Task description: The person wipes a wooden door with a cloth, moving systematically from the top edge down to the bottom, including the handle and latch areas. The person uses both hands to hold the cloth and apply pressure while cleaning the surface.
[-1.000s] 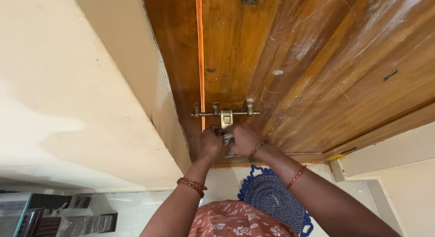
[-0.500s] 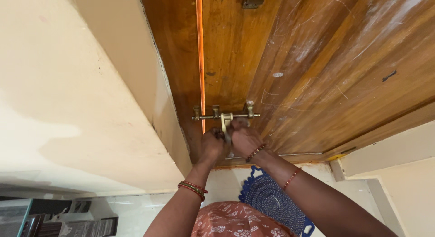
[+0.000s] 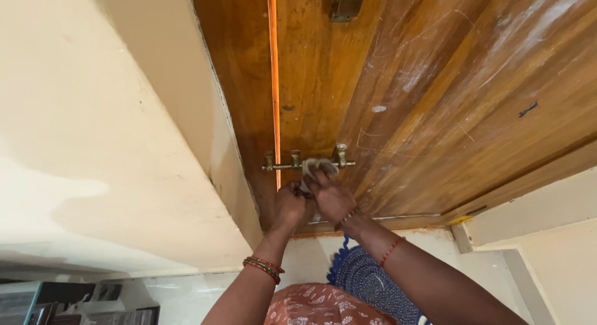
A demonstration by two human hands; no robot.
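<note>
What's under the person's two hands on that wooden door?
The middle of a brass sliding bolt lies under the right hand; its ends show. What the left hand covers below it cannot be seen.

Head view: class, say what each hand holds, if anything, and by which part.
Right hand holds the hanging handle of the brass door bolt in its grip. Left hand is closed just below it; what it holds cannot be told.

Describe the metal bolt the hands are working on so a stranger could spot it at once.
Start at the big brown wooden door and follow the bright orange gap between its leaves downward. Crossing that gap near the floor is the brass sliding bolt, with the left hand and right hand just below it. Unlike the darker fitting at the top edge, it lies horizontally.
</note>
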